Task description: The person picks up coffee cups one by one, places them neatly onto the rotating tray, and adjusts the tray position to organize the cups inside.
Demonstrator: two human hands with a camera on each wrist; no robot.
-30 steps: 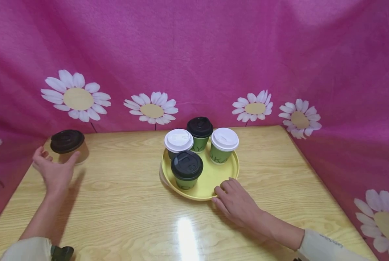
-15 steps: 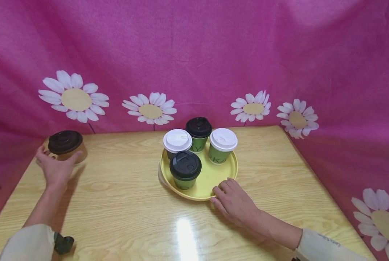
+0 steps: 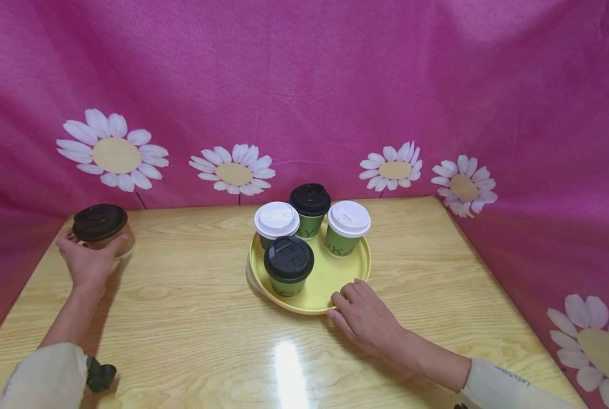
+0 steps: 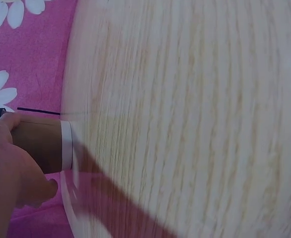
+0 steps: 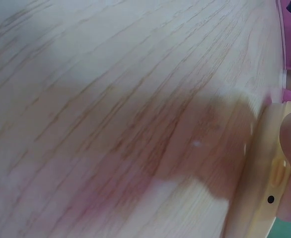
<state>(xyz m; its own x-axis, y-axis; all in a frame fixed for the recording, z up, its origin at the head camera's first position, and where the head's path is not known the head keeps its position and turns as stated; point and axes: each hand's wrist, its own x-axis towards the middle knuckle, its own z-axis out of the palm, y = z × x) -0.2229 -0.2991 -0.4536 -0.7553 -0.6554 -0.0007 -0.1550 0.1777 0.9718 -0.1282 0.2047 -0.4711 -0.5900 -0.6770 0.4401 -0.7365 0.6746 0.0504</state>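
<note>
At the far left of the table, my left hand [image 3: 87, 266] holds a brown paper coffee cup [image 3: 126, 243] with a black lid, thumb on the near right side and fingers around the left. In the left wrist view the cup's brown wall and white base [image 4: 66, 146] show between thumb and fingers; the cup stands upright at the table's back. My right hand [image 3: 366, 317] grips the near right rim of a round yellow tray [image 3: 330, 281], fingers over the edge and thumb outside. The right wrist view shows the tray's side [image 5: 257, 168] beside the hand, partly cut off.
Several lidded paper cups stand on the tray: a green one with a black lid [image 3: 289, 267] in front, white lids [image 3: 349, 218] at right and left, another black lid [image 3: 310, 199] behind. A pink cloth [image 3: 304, 85] with daisies borders the wood-grain table [image 3: 192, 318].
My left hand has closed in around the brown coffee cup, its thumb now against the cup's side. The right hand stays on the tray rim; the view has shifted slightly.
</note>
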